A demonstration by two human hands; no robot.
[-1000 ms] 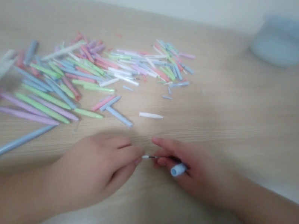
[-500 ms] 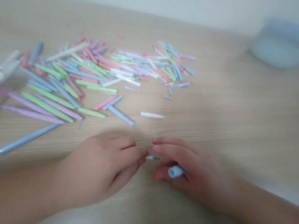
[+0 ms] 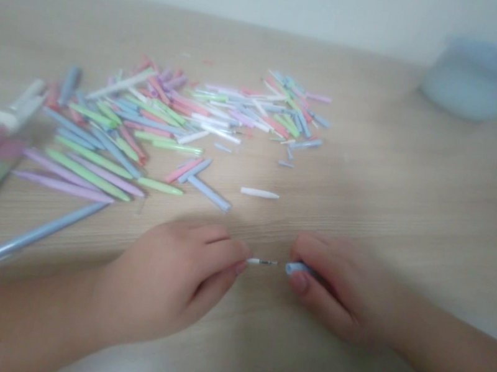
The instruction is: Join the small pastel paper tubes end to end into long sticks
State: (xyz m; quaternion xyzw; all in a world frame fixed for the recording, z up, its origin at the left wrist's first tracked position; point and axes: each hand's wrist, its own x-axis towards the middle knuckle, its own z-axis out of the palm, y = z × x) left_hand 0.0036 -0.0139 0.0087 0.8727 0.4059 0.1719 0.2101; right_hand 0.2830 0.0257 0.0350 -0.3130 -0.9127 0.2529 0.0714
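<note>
The left hand has its fingers pinched tight on a thin white stick. The right hand is curled snugly around a blue tube. The ends are near but not touching, far from the tabletop's back edge. Both look light, stiff and maybe slippery. The stick might bend, so pinch close behind its tip

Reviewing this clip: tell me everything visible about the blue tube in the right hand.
The blue tube is pale, smooth-looking, seemingly plastic. Its round, open end faces the left hand and the thin rod held there, with a small gap between. It looks roughly level, pinched by the right hand, which hides the rest; blur hides finer detail.
</note>
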